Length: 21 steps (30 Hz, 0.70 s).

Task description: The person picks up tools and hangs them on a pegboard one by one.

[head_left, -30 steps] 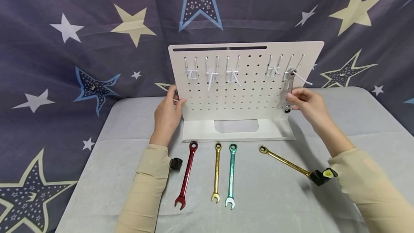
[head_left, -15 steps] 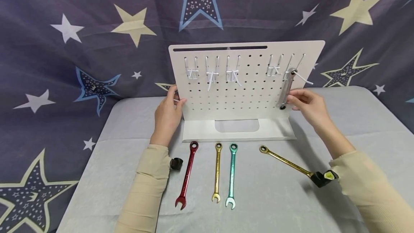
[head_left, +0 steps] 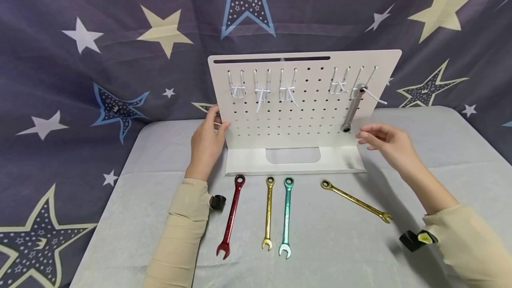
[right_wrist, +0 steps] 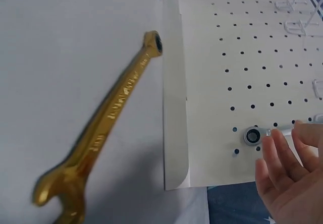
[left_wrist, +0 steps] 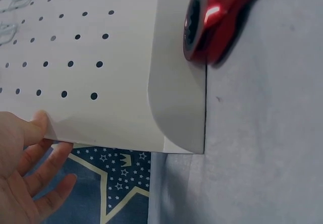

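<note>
A white pegboard stands upright on its base. My left hand holds its left edge, thumb on the front and fingers reaching behind, as the left wrist view of the hand also shows. From the rightmost hook hangs a silver wrench, its upper ring over the prong and its lower ring leaning left against the board. Just right of that lower end is my right hand, fingers loosely bent and holding nothing. In the right wrist view the silver wrench lies beyond the fingertips.
In front of the base lie a red wrench, a gold wrench, a green wrench and a slanted gold wrench. Several white hooks line the board's upper part. A star-patterned cloth hangs behind.
The silver wrench's lower end has swung left against the board. My right hand has let go of it and drawn back down and right. The left hand stays put.
</note>
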Each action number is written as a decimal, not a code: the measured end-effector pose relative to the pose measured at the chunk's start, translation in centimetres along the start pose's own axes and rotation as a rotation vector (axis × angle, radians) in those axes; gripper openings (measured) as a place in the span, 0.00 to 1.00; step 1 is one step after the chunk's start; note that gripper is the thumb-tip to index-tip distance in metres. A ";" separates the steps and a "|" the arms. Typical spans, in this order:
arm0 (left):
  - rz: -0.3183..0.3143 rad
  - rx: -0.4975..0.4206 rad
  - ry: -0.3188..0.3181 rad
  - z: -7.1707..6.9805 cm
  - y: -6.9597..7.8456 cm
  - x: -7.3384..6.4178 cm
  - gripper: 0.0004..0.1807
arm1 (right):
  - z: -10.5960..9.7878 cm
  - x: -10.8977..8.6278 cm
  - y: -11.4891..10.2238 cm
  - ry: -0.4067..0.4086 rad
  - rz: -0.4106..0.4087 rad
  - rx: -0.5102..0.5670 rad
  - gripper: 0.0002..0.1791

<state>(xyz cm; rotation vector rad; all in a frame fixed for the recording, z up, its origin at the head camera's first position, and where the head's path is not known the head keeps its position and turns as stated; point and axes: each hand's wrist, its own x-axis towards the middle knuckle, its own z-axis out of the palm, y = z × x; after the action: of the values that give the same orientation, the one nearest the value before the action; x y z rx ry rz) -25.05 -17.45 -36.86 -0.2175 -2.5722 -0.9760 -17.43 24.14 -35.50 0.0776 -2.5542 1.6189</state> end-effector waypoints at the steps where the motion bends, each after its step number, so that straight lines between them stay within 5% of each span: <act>1: -0.001 -0.001 -0.001 0.0 0.0 0.0 0.25 | 0.0 -0.3 0.0 -0.013 -0.004 -0.005 0.13; 12: 0.000 0.006 -0.008 0.0 -0.1 0.1 0.24 | 0.8 -2.9 -0.6 -0.147 -0.063 -0.122 0.13; 21: -0.002 0.002 -0.008 0.0 -0.1 0.2 0.24 | 1.1 -4.3 -0.4 -0.252 -0.035 -0.159 0.13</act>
<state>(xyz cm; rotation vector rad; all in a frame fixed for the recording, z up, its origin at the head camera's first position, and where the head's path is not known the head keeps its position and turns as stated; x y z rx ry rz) -25.24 -17.53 -36.89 -0.2192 -2.5811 -0.9748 -13.15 22.88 -36.13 0.3304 -2.8396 1.4719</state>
